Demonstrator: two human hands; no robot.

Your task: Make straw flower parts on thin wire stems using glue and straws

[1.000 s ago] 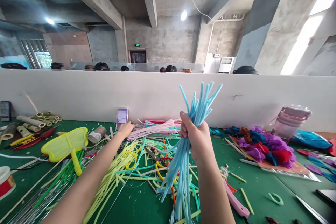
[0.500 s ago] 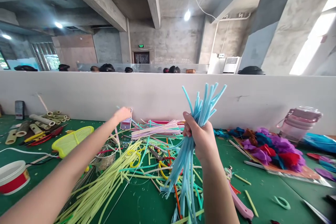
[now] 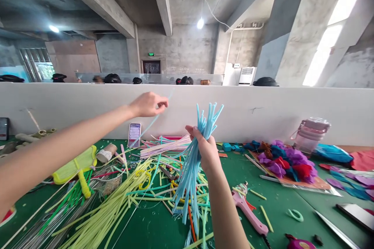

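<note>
My right hand [image 3: 203, 148] is wrapped round the middle of a bundle of light blue pipe cleaners [image 3: 187, 181]. Their tips fan out above the thumb, and the long ends hang down over the table. Raised to the left of the bundle, my left hand [image 3: 151, 104] pinches a single light blue pipe cleaner [image 3: 150, 125], which slants down toward the phone. Below lie a heap of yellow-green pipe cleaners [image 3: 108, 208] and a pile of pink ones [image 3: 165, 147]. Scissors [image 3: 166, 172] rest among loose, mixed-colour pieces.
A phone [image 3: 134, 134] leans against the white partition [image 3: 233, 113]. At left are a yellow-green plastic piece [image 3: 66, 165] and thin wires. A pink glue gun [image 3: 249, 212], purple and red petals [image 3: 304, 169] and a pink bottle [image 3: 311, 134] occupy the right.
My left hand has risen and moved right, away from the phone, with the single pipe cleaner. The bundle in my right hand sits slightly lower and further left in view.
</note>
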